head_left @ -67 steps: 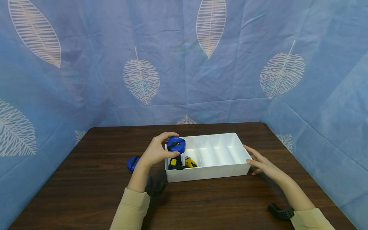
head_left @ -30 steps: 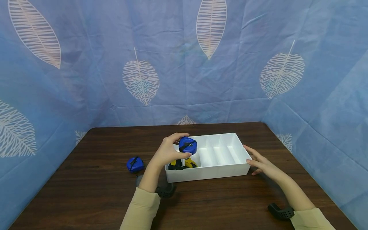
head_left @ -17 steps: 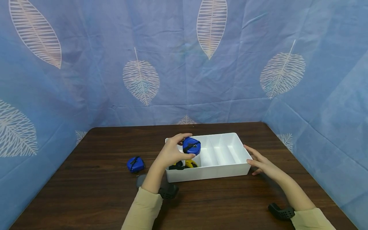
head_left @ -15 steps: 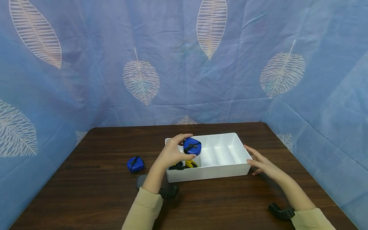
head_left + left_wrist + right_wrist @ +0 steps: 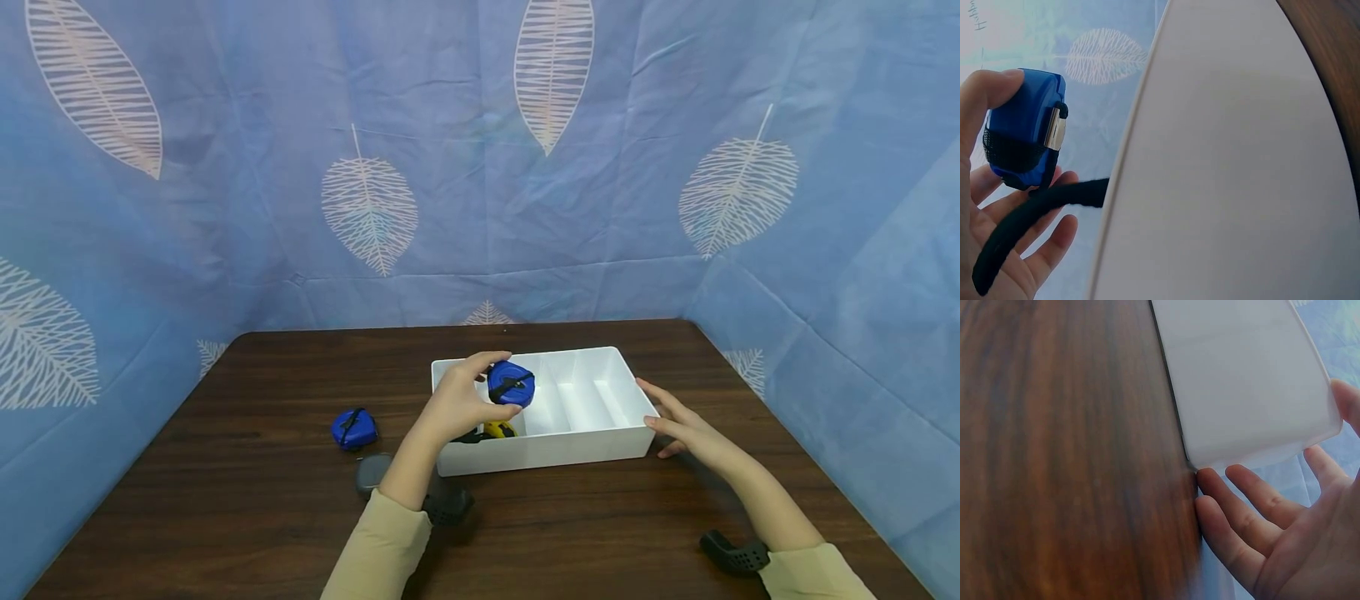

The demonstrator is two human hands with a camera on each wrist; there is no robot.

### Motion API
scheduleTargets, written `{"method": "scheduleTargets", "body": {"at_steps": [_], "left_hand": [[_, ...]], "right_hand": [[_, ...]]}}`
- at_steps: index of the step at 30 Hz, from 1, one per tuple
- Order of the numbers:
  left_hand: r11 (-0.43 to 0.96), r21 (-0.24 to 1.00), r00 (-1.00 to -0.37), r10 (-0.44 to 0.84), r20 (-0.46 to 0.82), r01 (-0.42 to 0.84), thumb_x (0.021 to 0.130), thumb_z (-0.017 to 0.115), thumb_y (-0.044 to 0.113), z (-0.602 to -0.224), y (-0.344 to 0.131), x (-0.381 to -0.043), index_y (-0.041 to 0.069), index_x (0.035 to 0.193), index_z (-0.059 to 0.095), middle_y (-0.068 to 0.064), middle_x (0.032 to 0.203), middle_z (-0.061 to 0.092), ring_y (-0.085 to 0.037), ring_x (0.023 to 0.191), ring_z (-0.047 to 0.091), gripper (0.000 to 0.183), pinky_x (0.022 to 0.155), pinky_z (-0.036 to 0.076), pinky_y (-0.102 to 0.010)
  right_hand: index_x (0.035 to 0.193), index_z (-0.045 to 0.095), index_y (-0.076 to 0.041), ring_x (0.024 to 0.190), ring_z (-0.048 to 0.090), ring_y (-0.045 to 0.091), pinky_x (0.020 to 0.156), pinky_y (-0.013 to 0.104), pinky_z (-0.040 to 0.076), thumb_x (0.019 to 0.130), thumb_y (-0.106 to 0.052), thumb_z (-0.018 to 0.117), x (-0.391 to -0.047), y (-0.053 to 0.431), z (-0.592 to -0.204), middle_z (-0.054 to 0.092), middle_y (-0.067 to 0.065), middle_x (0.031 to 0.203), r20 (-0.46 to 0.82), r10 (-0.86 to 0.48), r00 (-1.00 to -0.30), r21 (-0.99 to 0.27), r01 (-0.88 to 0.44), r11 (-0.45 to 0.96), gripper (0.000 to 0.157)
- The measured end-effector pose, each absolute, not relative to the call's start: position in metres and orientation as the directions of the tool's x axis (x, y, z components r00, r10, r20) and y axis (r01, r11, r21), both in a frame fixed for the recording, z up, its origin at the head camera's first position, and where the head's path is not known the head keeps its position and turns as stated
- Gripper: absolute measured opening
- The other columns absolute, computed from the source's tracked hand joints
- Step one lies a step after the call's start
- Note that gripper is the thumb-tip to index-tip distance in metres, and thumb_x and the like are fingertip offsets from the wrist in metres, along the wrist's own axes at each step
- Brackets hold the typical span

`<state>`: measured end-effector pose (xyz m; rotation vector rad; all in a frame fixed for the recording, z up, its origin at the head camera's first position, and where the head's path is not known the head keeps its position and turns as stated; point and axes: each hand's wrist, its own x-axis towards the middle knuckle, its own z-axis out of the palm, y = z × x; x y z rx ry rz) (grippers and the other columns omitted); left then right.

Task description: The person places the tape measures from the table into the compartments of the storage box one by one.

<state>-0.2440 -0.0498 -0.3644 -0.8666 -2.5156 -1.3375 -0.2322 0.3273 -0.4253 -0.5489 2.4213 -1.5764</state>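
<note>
My left hand (image 5: 457, 404) holds a blue tape measure (image 5: 512, 384) between thumb and fingers, over the white divided box (image 5: 540, 454). The left wrist view shows the blue tape measure (image 5: 1025, 125) with its metal end hook and black strap, the thumb pressed on its top. My right hand (image 5: 693, 429) touches the box's right end, fingers fairly straight. Seen from the right wrist, the thumb is at the rim and fingertips lie along the end wall of the box (image 5: 1254, 387). A yellow-and-black item (image 5: 498, 429) sits in the box, partly hidden behind its front wall.
A second blue tape measure (image 5: 354, 429) with a black strap lies on the brown wooden table (image 5: 225, 500), left of the box. Near my left wrist is a dark grey rounded object (image 5: 372, 472), partly covered by the forearm. Blue leaf-patterned cloth (image 5: 480, 208) hangs behind.
My left hand has moved right with the blue tape measure, from over the leftmost compartment toward the box's middle. The right hand has stayed at the box's right end.
</note>
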Motion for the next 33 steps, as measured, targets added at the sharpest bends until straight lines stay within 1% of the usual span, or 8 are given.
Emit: {"method": "scheduleTargets", "body": {"at_steps": [2,8,15,17,21,26,33], "left_hand": [[0.441,0.703,-0.821,0.414,0.392,0.558,0.072,0.085,0.027,-0.365,-0.048,-0.244,0.014,0.136,0.055,-0.005,0.133,0.054,-0.024,0.105,0.055,0.071,0.085,0.050,-0.046],[0.458,0.682,-0.814,0.429,0.392,0.570,0.073,0.084,0.028,-0.367,-0.043,-0.242,0.012,0.136,0.055,-0.008,0.137,0.052,-0.026,0.110,0.055,0.072,0.087,0.050,-0.045],[0.491,0.628,-0.793,0.451,0.410,0.604,0.074,0.084,0.027,-0.369,-0.038,-0.242,0.007,0.136,0.055,-0.012,0.137,0.052,-0.029,0.117,0.054,0.071,0.089,0.049,-0.043],[0.510,0.607,-0.790,0.457,0.408,0.609,0.074,0.084,0.027,-0.368,-0.036,-0.241,0.009,0.136,0.055,-0.010,0.136,0.053,-0.028,0.119,0.054,0.071,0.090,0.049,-0.041],[0.552,0.563,-0.787,0.470,0.400,0.615,0.074,0.084,0.028,-0.367,-0.034,-0.240,0.010,0.137,0.054,-0.008,0.135,0.054,-0.026,0.119,0.054,0.072,0.090,0.049,-0.037],[0.584,0.535,-0.792,0.471,0.389,0.611,0.075,0.083,0.029,-0.364,-0.033,-0.236,0.010,0.138,0.053,-0.009,0.136,0.053,-0.027,0.118,0.055,0.072,0.089,0.050,-0.039],[0.578,0.521,-0.778,0.483,0.402,0.628,0.075,0.083,0.026,-0.363,-0.028,-0.235,0.009,0.137,0.053,-0.011,0.135,0.053,-0.028,0.119,0.054,0.071,0.088,0.050,-0.038]], "right_hand": [[0.155,0.007,-0.011,0.116,0.042,0.054,0.069,0.048,0.051,0.102,-0.020,0.043,-0.232,0.328,-0.425,0.012,0.034,0.149,0.033,-0.413,-0.910,-0.911,-0.197,0.362,0.064],[0.155,0.006,-0.011,0.115,0.043,0.053,0.069,0.048,0.050,0.102,-0.020,0.042,-0.233,0.328,-0.425,0.018,0.035,0.146,0.030,-0.419,-0.908,-0.911,-0.197,0.361,0.065],[0.154,0.006,-0.010,0.115,0.043,0.053,0.068,0.048,0.051,0.102,-0.020,0.043,-0.234,0.328,-0.426,0.015,0.035,0.147,0.029,-0.412,-0.911,-0.909,-0.195,0.368,0.065],[0.154,0.006,-0.010,0.115,0.043,0.053,0.068,0.048,0.051,0.102,-0.021,0.043,-0.233,0.328,-0.426,0.016,0.035,0.147,0.028,-0.410,-0.912,-0.908,-0.194,0.371,0.065],[0.154,0.006,-0.010,0.114,0.044,0.052,0.068,0.047,0.051,0.102,-0.021,0.043,-0.233,0.328,-0.426,0.019,0.036,0.145,0.022,-0.405,-0.914,-0.908,-0.188,0.374,0.065],[0.154,0.006,-0.010,0.113,0.047,0.049,0.068,0.047,0.051,0.102,-0.021,0.043,-0.233,0.328,-0.426,0.024,0.036,0.142,0.020,-0.405,-0.914,-0.910,-0.184,0.371,0.065],[0.154,0.005,-0.010,0.112,0.047,0.049,0.068,0.048,0.051,0.102,-0.021,0.043,-0.233,0.328,-0.425,0.024,0.036,0.142,0.023,-0.409,-0.912,-0.910,-0.188,0.368,0.066]]}}
